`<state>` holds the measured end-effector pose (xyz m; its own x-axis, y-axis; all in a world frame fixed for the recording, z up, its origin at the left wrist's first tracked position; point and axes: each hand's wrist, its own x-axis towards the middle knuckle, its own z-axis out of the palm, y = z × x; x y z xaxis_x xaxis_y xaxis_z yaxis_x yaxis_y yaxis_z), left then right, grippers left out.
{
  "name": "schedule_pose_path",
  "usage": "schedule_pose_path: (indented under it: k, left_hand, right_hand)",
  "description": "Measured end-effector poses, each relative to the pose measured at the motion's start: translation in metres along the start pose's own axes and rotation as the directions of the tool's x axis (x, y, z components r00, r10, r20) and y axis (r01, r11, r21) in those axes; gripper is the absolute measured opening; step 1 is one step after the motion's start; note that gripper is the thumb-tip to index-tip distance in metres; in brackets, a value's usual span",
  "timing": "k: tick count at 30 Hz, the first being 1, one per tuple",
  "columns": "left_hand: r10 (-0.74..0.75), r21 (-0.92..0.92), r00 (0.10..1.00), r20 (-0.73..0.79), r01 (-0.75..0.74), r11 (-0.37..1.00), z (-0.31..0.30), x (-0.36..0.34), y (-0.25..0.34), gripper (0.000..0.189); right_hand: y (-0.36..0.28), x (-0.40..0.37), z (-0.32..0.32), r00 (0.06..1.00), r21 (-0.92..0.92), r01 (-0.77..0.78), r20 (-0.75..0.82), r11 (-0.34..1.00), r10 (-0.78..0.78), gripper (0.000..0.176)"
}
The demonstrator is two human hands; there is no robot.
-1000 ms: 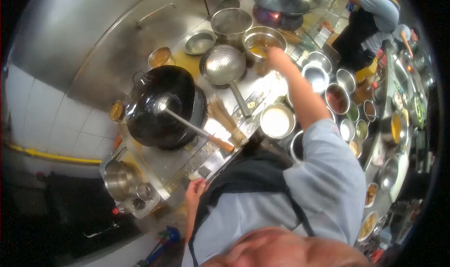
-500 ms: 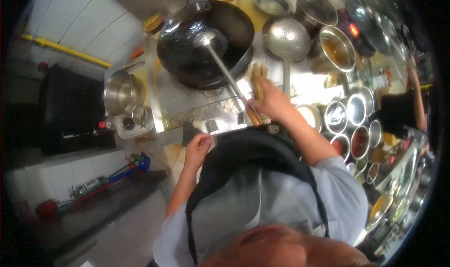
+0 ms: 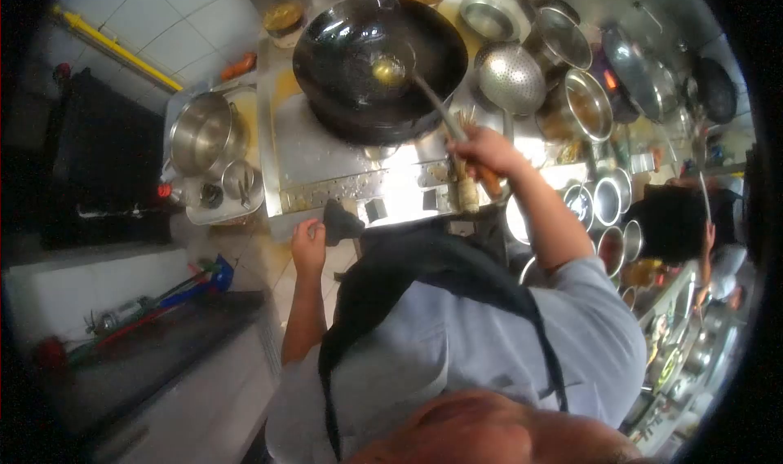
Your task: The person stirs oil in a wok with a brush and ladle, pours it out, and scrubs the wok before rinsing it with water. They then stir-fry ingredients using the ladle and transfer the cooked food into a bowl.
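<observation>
My right hand (image 3: 489, 150) is wrapped round the wooden-ended handle of a ladle (image 3: 440, 109). The ladle's bowl, with yellowish liquid in it, is over the middle of a large black wok (image 3: 326, 64). A bamboo wok brush (image 3: 467, 193) stands at the stove's front edge, partly hidden behind that hand. My left hand (image 3: 308, 240) has its fingers curled at the front left edge of the stove, and nothing shows in them. Right beside it lies a dark cloth (image 3: 341, 222).
A perforated strainer (image 3: 511, 77) and metal pots, one a pot of brown liquid (image 3: 589, 105), stand right of the wok. At left are a steel pot (image 3: 200, 134) and small containers on a tray. Several seasoning bowls sit at right, where another person (image 3: 718, 260) stands.
My right hand has left the bamboo brush and now grips the ladle, whose bowl has moved within the wok. My left hand has shifted left past the dark cloth. The view has shifted slightly.
</observation>
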<state>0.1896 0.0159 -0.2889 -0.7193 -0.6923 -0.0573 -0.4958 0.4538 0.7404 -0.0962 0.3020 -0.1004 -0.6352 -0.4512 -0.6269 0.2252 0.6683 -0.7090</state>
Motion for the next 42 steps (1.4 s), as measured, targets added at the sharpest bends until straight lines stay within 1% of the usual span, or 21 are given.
schedule_pose_path:
  k: [1,3,5,9,11,13,15,18,21,22,23,24,25,27,31,32,33,37,39,41,42]
  left_hand:
    - [0.016,-0.026,1.000,-0.003,-0.016,1.000,0.004,0.003,-0.011,0.022]
    - [0.047,-0.060,0.999,0.008,-0.046,0.997,0.007,0.006,-0.024,0.023]
    - [0.005,-0.120,0.999,0.040,0.000,0.993,0.009,0.003,-0.031,0.022]
    - [-0.009,-0.132,0.998,0.068,0.018,0.991,-0.010,-0.010,-0.020,0.021]
    - [0.101,-0.036,0.993,0.057,-0.099,0.994,-0.010,-0.015,-0.036,0.020]
    - [0.003,-0.051,0.999,0.054,0.000,0.999,-0.018,-0.024,-0.029,0.020]
    - [-0.087,-0.068,0.993,0.074,0.092,0.993,-0.018,-0.032,-0.032,0.020]
    - [-0.115,-0.239,0.991,0.071,0.129,0.962,-0.012,-0.037,-0.038,0.020]
    - [-0.133,-0.238,0.986,0.100,0.153,0.959,-0.012,-0.039,-0.032,0.021]
    - [-0.110,-0.230,0.989,0.095,0.130,0.965,-0.012,-0.038,-0.036,0.021]
    - [-0.089,-0.221,0.992,0.090,0.107,0.969,-0.013,-0.037,-0.038,0.021]
    - [-0.102,-0.224,0.992,0.077,0.117,0.968,-0.014,-0.038,-0.039,0.021]
    - [-0.112,-0.225,0.991,0.067,0.124,0.966,-0.015,-0.040,-0.039,0.021]
    - [-0.126,-0.229,0.991,0.054,0.135,0.964,-0.019,-0.044,-0.027,0.021]
    - [-0.100,-0.174,0.990,0.097,0.116,0.978,-0.016,-0.049,-0.018,0.023]
    - [-0.034,-0.244,0.995,0.096,0.056,0.968,-0.010,-0.048,-0.024,0.024]
    - [-0.022,-0.248,0.994,0.104,0.047,0.968,-0.010,-0.045,-0.021,0.024]
    - [-0.055,-0.249,0.985,0.166,0.096,0.964,-0.013,-0.043,-0.012,0.024]
    - [-0.032,-0.294,0.991,0.133,0.070,0.953,-0.012,-0.041,-0.020,0.024]
    - [-0.060,-0.350,0.989,0.134,0.104,0.931,-0.008,-0.044,-0.032,0.025]
    - [-0.067,-0.351,0.989,0.132,0.110,0.930,-0.009,-0.047,-0.030,0.025]
  right_hand:
    - [0.003,0.003,0.004,1.000,-0.005,0.001,-0.012,1.000,-0.001,0.033]
    - [0.006,0.007,0.016,0.975,0.667,-0.029,0.183,0.744,-0.125,0.024]
    - [0.006,0.035,0.033,0.971,0.847,-0.010,0.136,0.532,-0.199,0.017]
    - [-0.010,0.053,0.057,0.982,0.857,0.047,0.053,0.514,-0.180,0.017]
    - [-0.003,0.037,0.042,0.998,0.463,-0.004,-0.051,0.886,0.031,0.020]
    - [0.015,0.029,0.017,0.992,0.141,0.089,-0.097,0.986,-0.076,0.023]
    - [-0.009,0.006,0.004,0.998,0.147,0.061,-0.041,0.987,-0.056,0.020]
    - [-0.017,0.025,0.003,0.983,0.645,-0.009,0.146,0.764,-0.112,0.010]
    - [-0.028,0.048,0.031,0.994,0.610,0.106,-0.036,0.785,-0.107,0.015]
    - [-0.031,0.042,0.036,0.974,0.222,0.113,-0.215,0.969,-0.064,0.032]
    - [-0.018,0.047,0.033,0.977,0.213,0.117,-0.199,0.970,-0.074,0.032]
    - [0.009,0.056,0.019,0.901,-0.273,0.176,-0.342,0.946,-0.266,0.042]
    - [0.026,0.059,0.008,0.788,-0.697,0.121,-0.366,0.707,-0.496,0.052]
    - [-0.007,0.014,-0.015,0.956,-0.535,0.030,-0.230,0.844,-0.180,0.046]
    - [-0.029,0.012,-0.024,0.998,-0.199,0.036,-0.043,0.979,-0.045,0.029]
    - [-0.002,0.056,-0.024,0.991,0.241,0.017,0.125,0.970,-0.049,0.020]
    - [0.013,0.077,-0.025,0.954,0.621,-0.071,0.272,0.781,-0.130,0.013]
    - [-0.014,0.062,0.018,0.996,0.695,0.059,0.012,0.716,-0.093,0.013]
    - [0.002,0.060,0.002,0.930,-0.132,0.197,-0.289,0.971,-0.228,0.035]
    - [-0.008,0.018,-0.014,0.923,-0.523,0.091,-0.276,0.847,-0.269,0.053]
    - [-0.029,-0.007,-0.021,0.968,-0.456,0.060,-0.190,0.888,-0.163,0.053]
